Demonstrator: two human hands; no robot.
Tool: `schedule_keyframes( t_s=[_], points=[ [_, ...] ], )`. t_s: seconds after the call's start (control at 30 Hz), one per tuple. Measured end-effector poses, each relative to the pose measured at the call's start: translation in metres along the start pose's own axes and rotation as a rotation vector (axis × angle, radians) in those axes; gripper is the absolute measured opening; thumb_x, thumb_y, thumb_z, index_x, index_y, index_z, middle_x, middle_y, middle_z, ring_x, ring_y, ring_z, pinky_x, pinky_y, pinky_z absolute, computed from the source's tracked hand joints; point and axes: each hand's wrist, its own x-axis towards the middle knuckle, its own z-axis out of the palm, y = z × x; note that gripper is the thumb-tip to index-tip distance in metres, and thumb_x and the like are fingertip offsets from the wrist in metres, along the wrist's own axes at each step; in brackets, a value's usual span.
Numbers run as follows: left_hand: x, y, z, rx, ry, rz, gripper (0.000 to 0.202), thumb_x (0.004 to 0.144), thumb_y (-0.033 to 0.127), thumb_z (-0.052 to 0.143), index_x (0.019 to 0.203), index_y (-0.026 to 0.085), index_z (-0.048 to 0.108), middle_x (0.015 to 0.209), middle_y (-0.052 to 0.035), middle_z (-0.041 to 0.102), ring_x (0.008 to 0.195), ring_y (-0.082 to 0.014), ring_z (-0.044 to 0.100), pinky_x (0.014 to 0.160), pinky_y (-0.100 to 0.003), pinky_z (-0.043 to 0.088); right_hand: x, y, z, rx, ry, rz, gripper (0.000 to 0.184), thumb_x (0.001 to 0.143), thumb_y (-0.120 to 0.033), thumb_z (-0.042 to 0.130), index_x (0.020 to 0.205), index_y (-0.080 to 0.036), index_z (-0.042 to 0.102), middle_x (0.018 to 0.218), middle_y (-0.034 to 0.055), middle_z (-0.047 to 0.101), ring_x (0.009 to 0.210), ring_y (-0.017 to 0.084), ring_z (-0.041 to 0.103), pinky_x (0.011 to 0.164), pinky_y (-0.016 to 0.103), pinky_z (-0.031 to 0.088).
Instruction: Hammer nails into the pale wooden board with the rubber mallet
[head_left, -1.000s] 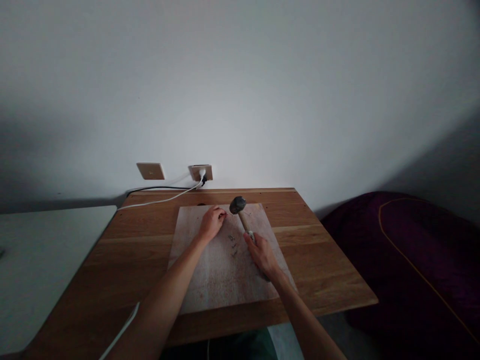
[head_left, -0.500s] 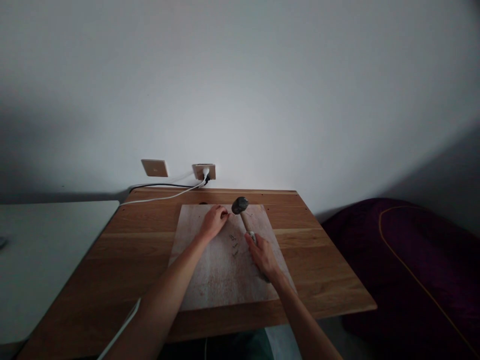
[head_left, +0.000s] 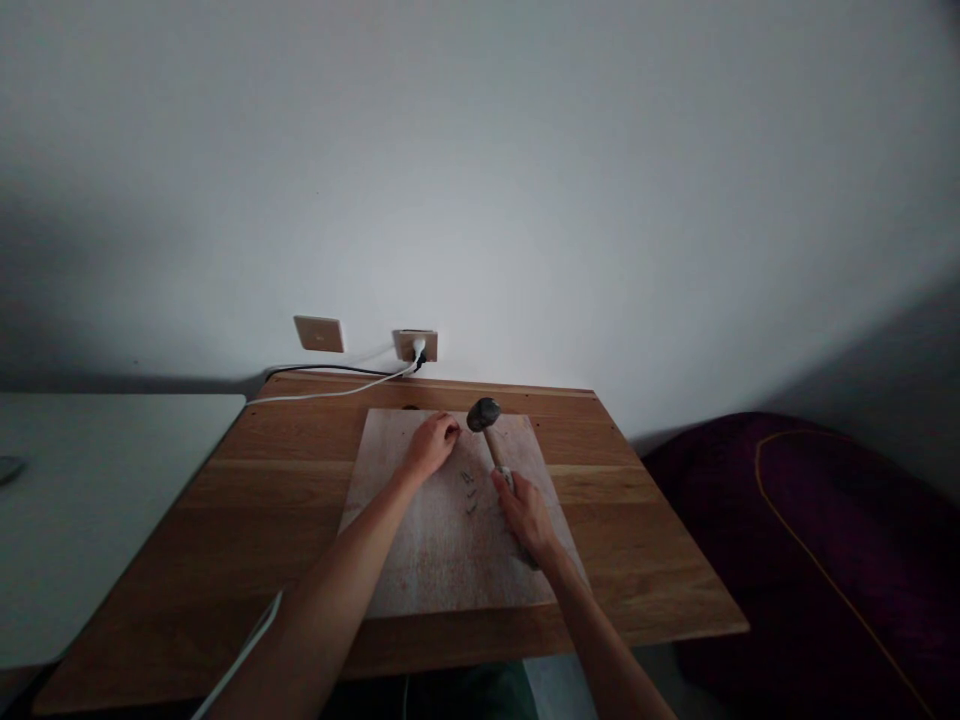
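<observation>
Pinched together, the fingers of my left hand point(head_left: 432, 446) are closed on what looks like a small nail, mostly hidden, low over the far part of a pale wooden board point(head_left: 427, 565). My right hand point(head_left: 527, 515) is wrapped round the handle of a hammer point(head_left: 484, 413) with a dark, blocky head. The hammer is tilted, its head up and just right of my left fingertips, apart from them. Several small loose nails point(head_left: 470, 492) lie on the board between my hands.
The board lies on a brown wooden table point(head_left: 637, 545) against a white wall. White and black cables run from a wall socket point(head_left: 417, 346) along the table's back left. A white surface point(head_left: 112, 520) adjoins at left; a purple beanbag point(head_left: 750, 530) stands at right.
The view has shifted slightly. Both hands keep nearly the same places over the board, and the hammer is still raised beside my left fingers.
</observation>
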Motion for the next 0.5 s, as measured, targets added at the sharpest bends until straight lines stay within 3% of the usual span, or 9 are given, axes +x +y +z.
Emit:
schedule_keyframes(
  t_s=[0.1, 0.17, 0.33, 0.5],
  points=[
    [-0.001, 0.000, 0.000, 0.011, -0.032, 0.002, 0.015, 0.091, 0.010, 0.060, 0.086, 0.019, 0.070, 0.096, -0.0056, 0.070, 0.091, -0.0205, 0.068, 0.085, -0.031, 0.052, -0.001, -0.001, 0.001, 0.046, -0.015, 0.014, 0.055, 0.084, -0.079, 0.048, 0.072, -0.026, 0.047, 0.052, -0.0051, 0.045, 0.042, 0.013, 0.042, 0.037, 0.025, 0.032],
    [-0.003, 0.001, 0.000, 0.036, -0.038, 0.004, 0.010, 0.090, 0.015, 0.065, 0.098, 0.020, 0.070, 0.106, -0.0072, 0.069, 0.098, -0.0220, 0.068, 0.089, -0.033, 0.053, -0.003, -0.004, 0.001, 0.084, -0.028, 0.021, 0.057, 0.082, -0.082, 0.049, 0.071, -0.026, 0.045, 0.051, -0.0069, 0.043, 0.039, 0.011, 0.040, 0.035, 0.023, 0.032],
    [-0.006, -0.002, 0.005, 0.078, -0.004, -0.043, 0.069, 0.079, 0.040, 0.085, 0.136, 0.019, 0.052, 0.133, -0.0150, 0.058, 0.121, -0.0320, 0.063, 0.100, -0.044, 0.053, -0.012, -0.036, -0.015, 0.181, -0.013, 0.023, 0.061, 0.083, -0.085, 0.047, 0.079, -0.025, 0.045, 0.054, -0.0099, 0.042, 0.036, 0.007, 0.035, 0.031, 0.019, 0.031],
    [-0.005, -0.008, 0.012, 0.013, 0.044, -0.049, 0.089, 0.073, 0.045, 0.089, 0.143, 0.022, 0.040, 0.139, -0.0162, 0.054, 0.127, -0.0325, 0.060, 0.103, -0.046, 0.052, -0.023, -0.082, -0.038, 0.360, 0.066, -0.130, 0.052, 0.090, -0.077, 0.052, 0.085, -0.026, 0.042, 0.059, -0.0121, 0.038, 0.038, 0.005, 0.031, 0.032, 0.016, 0.027]
  ],
)
